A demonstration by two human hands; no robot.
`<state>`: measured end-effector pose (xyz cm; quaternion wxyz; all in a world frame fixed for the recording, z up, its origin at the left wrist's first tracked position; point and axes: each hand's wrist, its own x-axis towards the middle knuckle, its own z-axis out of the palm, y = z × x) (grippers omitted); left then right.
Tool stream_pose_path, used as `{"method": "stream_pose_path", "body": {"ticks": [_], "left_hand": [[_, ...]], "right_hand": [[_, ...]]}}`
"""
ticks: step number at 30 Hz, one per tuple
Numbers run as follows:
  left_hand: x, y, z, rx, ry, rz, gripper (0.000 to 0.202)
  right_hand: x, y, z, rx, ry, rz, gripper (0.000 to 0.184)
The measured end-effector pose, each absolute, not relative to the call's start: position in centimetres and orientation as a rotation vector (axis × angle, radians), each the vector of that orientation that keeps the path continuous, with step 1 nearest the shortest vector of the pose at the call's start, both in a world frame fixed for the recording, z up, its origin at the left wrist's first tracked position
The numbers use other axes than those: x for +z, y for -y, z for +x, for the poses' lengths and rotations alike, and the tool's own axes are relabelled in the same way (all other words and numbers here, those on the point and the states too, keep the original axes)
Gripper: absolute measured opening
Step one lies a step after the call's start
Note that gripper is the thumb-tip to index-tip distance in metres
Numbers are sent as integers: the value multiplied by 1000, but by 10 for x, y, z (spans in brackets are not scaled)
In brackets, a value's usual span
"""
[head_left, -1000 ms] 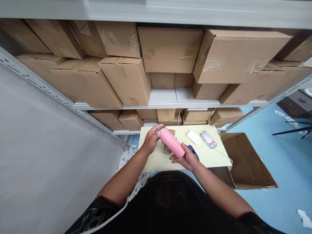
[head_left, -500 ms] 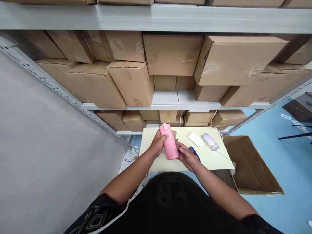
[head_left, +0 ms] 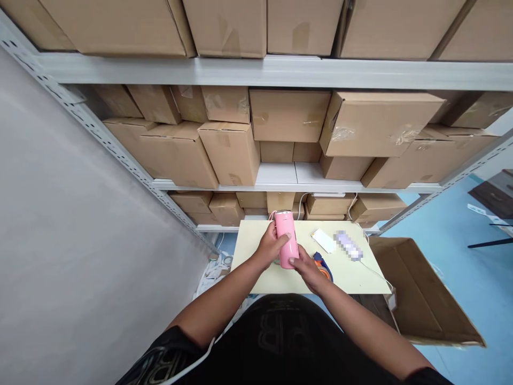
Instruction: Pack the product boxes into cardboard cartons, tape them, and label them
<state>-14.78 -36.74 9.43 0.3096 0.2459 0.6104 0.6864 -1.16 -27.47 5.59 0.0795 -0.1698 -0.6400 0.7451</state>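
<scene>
A pink thermos bottle (head_left: 286, 247) is held over the small cream table, its silvery top end pointing away from me. A thin pink loop hangs at the left of that end. My left hand (head_left: 270, 244) is wrapped around the bottle's left side, thumb across the front. Gripping the lower right end is my right hand (head_left: 306, 269), with its thumb on the bottle near the base. Just right of that hand lies a blue and orange tape dispenser (head_left: 323, 266), partly hidden by it.
On the cream table (head_left: 356, 278) lie a white flat box (head_left: 324, 240) and a blurred purple item (head_left: 348, 245) with a cable. Shelves of cardboard boxes (head_left: 292, 115) rise ahead. An open carton (head_left: 425, 289) stands at the right, and a grey wall (head_left: 80, 240) runs along the left.
The bottle has turned in my hands: its clasp side no longer faces me and it stands straighter. My right hand has closed onto its base. The view has tilted up slightly.
</scene>
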Motion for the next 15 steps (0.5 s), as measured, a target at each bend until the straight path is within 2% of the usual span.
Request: {"method": "stream_pose_path", "body": {"ticks": [3,6,8,13,15], "left_hand": [[99,367,-147,1803,-1585,678,48],[96,368,-145,1755,-1645,719,55],[92,368,-145,1755,-1680,703,58],[85,365,-148,1829,-1608,721,56],[83,364,-149,1794,-1639,769,57]], "right_hand": [[58,280,-13,2329,1835,-468,55],[58,282,-15,2020,1935,-594,66],[59,280,-15,1925,1978,-624,68],[59,277,-12,2369,1709,-452,53],[56,277,-13,2267,1732,-498,55]]}}
